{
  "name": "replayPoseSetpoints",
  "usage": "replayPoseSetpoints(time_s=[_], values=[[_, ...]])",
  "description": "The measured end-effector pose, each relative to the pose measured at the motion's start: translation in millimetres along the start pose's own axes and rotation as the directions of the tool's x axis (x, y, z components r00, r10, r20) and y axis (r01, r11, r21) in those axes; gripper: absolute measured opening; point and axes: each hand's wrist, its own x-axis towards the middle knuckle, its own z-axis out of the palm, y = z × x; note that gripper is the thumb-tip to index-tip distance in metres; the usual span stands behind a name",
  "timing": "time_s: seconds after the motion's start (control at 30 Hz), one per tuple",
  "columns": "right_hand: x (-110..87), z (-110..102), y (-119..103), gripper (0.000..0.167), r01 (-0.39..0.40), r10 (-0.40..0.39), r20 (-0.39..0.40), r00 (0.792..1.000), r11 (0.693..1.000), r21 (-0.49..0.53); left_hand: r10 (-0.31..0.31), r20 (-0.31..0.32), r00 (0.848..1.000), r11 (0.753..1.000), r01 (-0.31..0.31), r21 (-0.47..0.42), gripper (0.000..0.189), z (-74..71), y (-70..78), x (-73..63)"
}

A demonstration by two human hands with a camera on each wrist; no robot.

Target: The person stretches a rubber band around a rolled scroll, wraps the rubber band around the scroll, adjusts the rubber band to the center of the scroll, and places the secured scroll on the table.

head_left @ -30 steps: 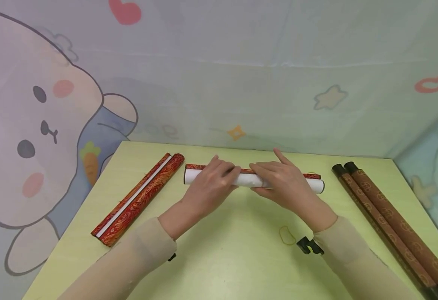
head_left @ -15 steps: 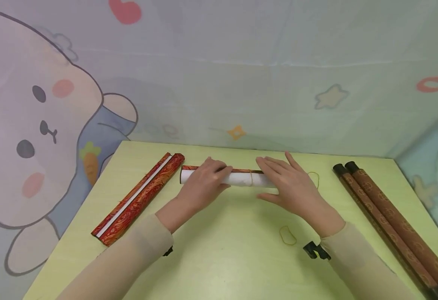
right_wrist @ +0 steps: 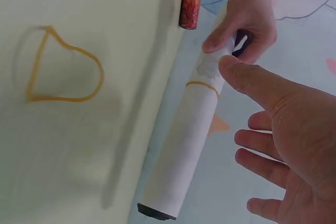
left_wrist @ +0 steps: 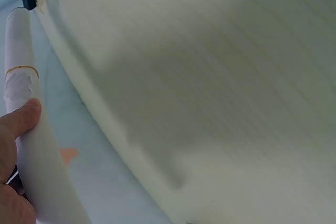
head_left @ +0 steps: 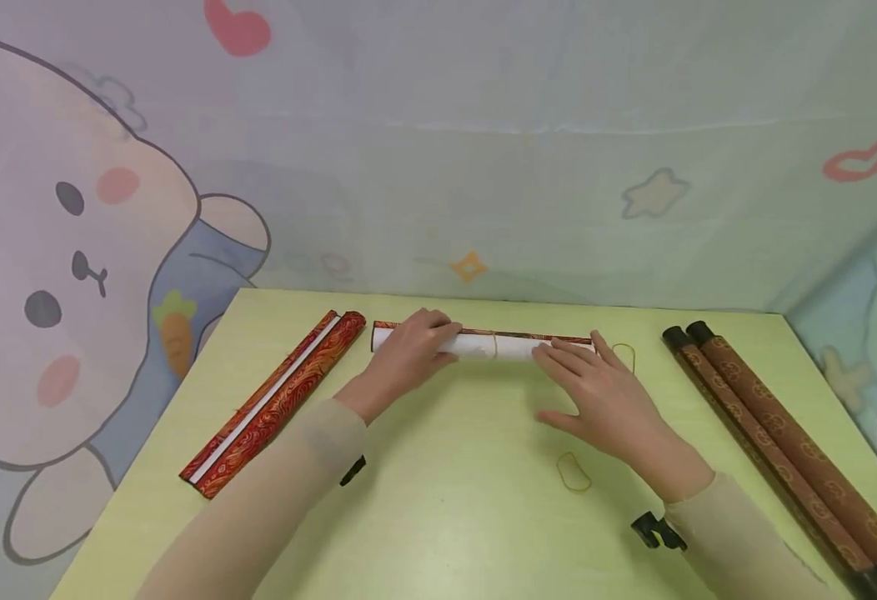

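A rolled scroll, white outside with a red patterned strip along its far side [head_left: 517, 347], lies across the back of the table in the head view. My left hand [head_left: 408, 346] grips it left of its middle, thumb on the near side. A thin yellow rubber band [right_wrist: 201, 84] circles the white roll, just beyond a greyish wrinkled patch. To the right, my right hand [head_left: 611, 404] is spread with straight fingers, fingertips close to the scroll's right part. The right wrist view has this hand's palm side [right_wrist: 310, 140] beside the roll, thumb overlapping it.
At left lies a red patterned scroll [head_left: 281, 400] with a white stripe. Two brown patterned rolls with black ends [head_left: 791, 446] lie along the right side. One loose rubber band [head_left: 573, 472] is on the table, another [head_left: 623, 358] near the scroll's right end. A printed curtain [head_left: 438, 167] hangs behind.
My right hand has let go of the scroll and drawn back to the right, uncovering the rubber band around it. My left hand keeps its grip.
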Motion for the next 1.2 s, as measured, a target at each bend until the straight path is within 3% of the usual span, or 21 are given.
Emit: replayPoseSetpoints(time_s=[0.27, 0.67, 0.93, 1.2], values=[[-16.0, 12, -3, 0.08, -0.018, 0.016, 0.067, 0.998, 0.999, 0.032, -0.042, 0.076, 0.996, 0.999, 0.042, 0.012, 0.041, 19.1, -18.4, 21.6], [-26.2, 20, -8, 0.079, -0.061, 0.053, 0.126, 0.991, 0.996, 0.066, -0.093, 0.196, 0.976, 0.995, 0.085, 0.047, 0.041, 29.5, -36.5, 49.7], [-32.5, 24, -9, 0.078, -0.071, 0.058, 0.137, 0.989, 0.993, 0.097, -0.144, 0.272, 0.951, 0.989, 0.132, 0.064, 0.041, 38.4, -47.5, 56.1], [-35.6, 25, -3, 0.076, -0.077, 0.065, 0.139, 0.988, 0.994, 0.077, -0.178, 0.275, 0.945, 0.984, 0.172, 0.045, 0.044, 47.1, -54.3, 59.7]])
